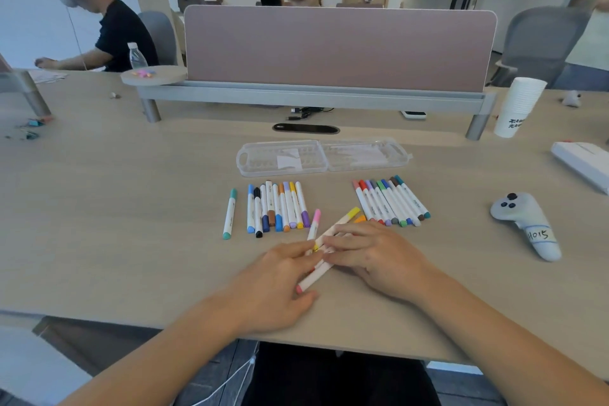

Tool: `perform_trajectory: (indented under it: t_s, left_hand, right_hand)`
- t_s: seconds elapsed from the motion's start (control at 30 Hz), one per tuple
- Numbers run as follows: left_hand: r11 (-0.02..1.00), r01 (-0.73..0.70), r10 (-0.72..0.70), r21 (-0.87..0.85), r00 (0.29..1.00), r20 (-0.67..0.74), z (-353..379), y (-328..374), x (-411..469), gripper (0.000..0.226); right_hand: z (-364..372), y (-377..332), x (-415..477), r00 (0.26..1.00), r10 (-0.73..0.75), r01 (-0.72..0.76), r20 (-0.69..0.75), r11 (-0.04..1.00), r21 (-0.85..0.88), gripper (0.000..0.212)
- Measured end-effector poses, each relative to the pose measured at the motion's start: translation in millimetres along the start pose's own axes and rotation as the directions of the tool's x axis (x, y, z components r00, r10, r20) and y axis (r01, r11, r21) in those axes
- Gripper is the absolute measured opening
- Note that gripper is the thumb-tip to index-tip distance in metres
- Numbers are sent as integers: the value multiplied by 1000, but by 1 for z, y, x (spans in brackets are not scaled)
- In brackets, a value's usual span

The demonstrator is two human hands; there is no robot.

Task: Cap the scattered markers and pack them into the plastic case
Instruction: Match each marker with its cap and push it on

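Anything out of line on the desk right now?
Yes. The pink marker and yellow marker lie crossed under the left hand and right hand, unlike the tidy left row and right row. A teal marker lies alone left of both. The case is open, no markers inside.

On your counter (131,241) the case (323,156) lies farthest back; before it sit a left marker row (278,206) and a right marker row (390,203); loose markers (342,224) lie nearest you.

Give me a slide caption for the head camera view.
Left hand holds, right hand touches loose markers on the desk; two marker rows and the open plastic case lie beyond.
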State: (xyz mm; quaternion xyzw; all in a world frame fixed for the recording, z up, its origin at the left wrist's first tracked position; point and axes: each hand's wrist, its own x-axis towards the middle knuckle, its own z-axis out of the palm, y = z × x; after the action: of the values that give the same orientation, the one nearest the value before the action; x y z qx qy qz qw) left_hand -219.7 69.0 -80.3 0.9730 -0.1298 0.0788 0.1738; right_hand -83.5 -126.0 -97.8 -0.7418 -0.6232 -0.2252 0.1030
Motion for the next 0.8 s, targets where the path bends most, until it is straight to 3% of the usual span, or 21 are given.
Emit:
perform_trajectory:
  t_s: [0.23, 0.47, 0.6, 0.73, 0.8]
  left_hand:
    - [999, 37, -39, 32, 997, 61, -5, 2, 17, 57]
    - [998, 59, -52, -31, 983, 178, -11, -1, 26, 80]
    - [994, 106, -105, -9, 991, 85, -1, -1, 48, 62]
    - [992, 100, -99, 75, 995, -20, 8, -1, 72, 39]
    - [985, 107, -98, 133, 992, -74, 8, -3, 79, 33]
  right_hand:
    - [2, 9, 4, 996, 89, -91, 17, 990, 104, 28]
    - [-2, 23, 3, 976, 202, -210, 76, 970, 121, 25]
    - [-4, 36, 10, 941, 295, -309, 168, 949, 65, 27]
    - [-6, 39, 6, 907, 420, -420, 11, 907, -30, 29]
    - [-11, 30, 0, 893, 447, -448, 50, 893, 30, 38]
